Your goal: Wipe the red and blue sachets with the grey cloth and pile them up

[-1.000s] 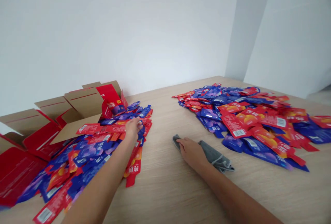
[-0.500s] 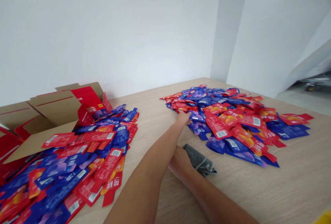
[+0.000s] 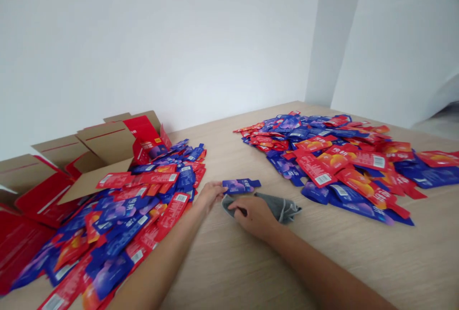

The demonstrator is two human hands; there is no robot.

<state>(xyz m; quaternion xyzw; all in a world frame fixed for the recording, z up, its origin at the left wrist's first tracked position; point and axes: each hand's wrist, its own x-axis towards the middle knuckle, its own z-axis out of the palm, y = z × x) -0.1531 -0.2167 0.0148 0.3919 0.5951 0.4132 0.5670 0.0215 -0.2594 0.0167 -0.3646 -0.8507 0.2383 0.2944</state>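
Note:
My left hand (image 3: 211,192) pinches one end of a purple-blue sachet (image 3: 239,185) and holds it just above the wooden table (image 3: 233,262). My right hand (image 3: 254,213) rests closed on a crumpled grey cloth (image 3: 281,206) right beside the sachet. A big heap of red and blue sachets (image 3: 118,219) lies to the left of my hands. A second heap of the same sachets (image 3: 340,162) spreads across the right of the table.
Opened cardboard boxes with red printed sides (image 3: 103,145) stand at the back left, partly under the left heap. A white wall runs behind the table, with a corner at the right.
My left hand went from the left heap across to the right heap, took a purple sachet and drew it back to the cloth. My right hand stayed on the cloth.

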